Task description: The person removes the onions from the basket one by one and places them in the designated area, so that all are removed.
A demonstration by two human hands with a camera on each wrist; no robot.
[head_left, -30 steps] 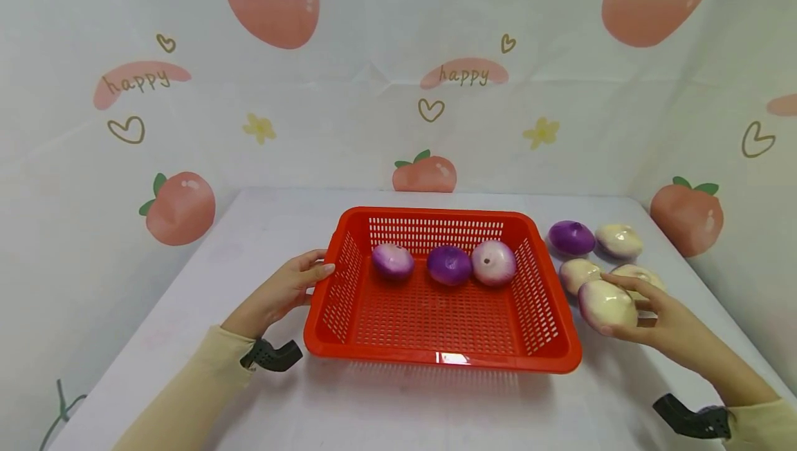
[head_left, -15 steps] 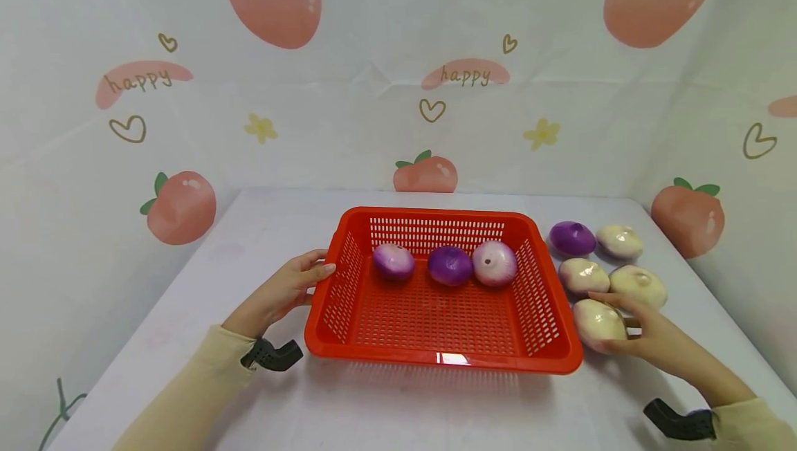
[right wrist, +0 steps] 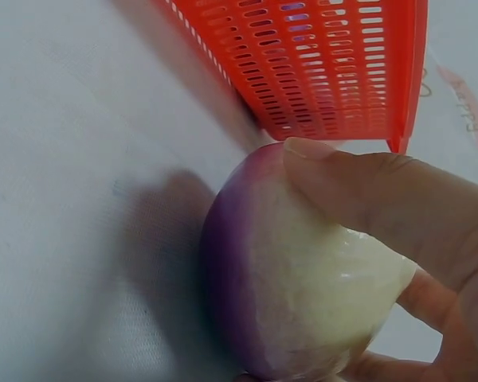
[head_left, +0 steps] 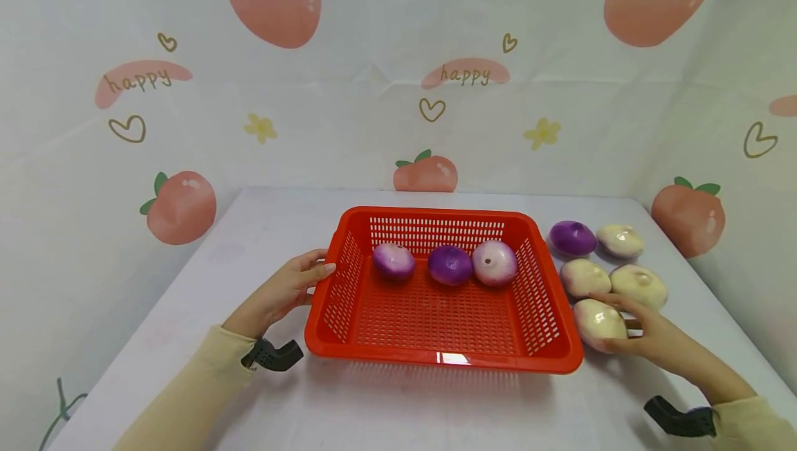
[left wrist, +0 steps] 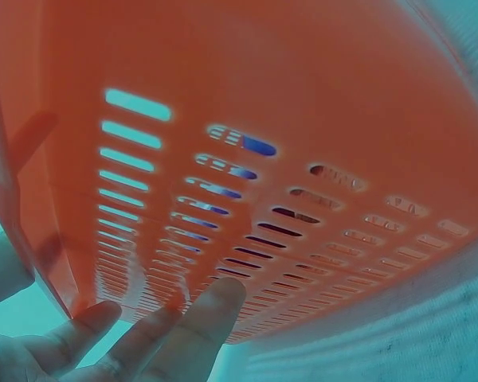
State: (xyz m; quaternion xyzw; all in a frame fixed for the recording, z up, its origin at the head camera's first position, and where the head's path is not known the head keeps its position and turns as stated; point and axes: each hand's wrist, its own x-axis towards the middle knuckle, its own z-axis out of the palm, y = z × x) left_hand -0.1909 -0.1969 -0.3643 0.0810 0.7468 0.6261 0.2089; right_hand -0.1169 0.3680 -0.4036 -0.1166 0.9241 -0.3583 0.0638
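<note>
The right hand (head_left: 654, 333) is covering part of a glossy, rounded white-and-purple onion (head_left: 596, 323); whether its underside is touching the white flat-topped desk (head_left: 436, 416) cannot be told. In the head view, some fingers of the left hand (head_left: 283, 292) are passing out of sight behind the red rectangular slotted plastic basket (head_left: 386, 354); the left wrist view, strongly tinted, is showing them against its outer wall, with blue-purple slivers appearing through the slots. The cream left sleeve (head_left: 187, 389) and cream right sleeve (head_left: 750, 427) are running out of view. The white printed backdrop (head_left: 349, 112) is bearing the word "happy" on a pink left patch (head_left: 143, 82) and a pink centre patch (head_left: 465, 75); lettering in the right wrist view is too blurred to read. The left forearm is angling in from the lower left, its grip holding the basket's left side, thumb on the rim. The right forearm is angling in from the lower right, its grip grasping the onion, thumb on the near side, fingers on the far side; that onion is sitting just beside the basket's right wall. Three purple-toned rounded onions (head_left: 450, 265) are lying inside the basket, and four white or purple rounded onions (head_left: 638, 286) are resting on the desk beyond the right hand.
</note>
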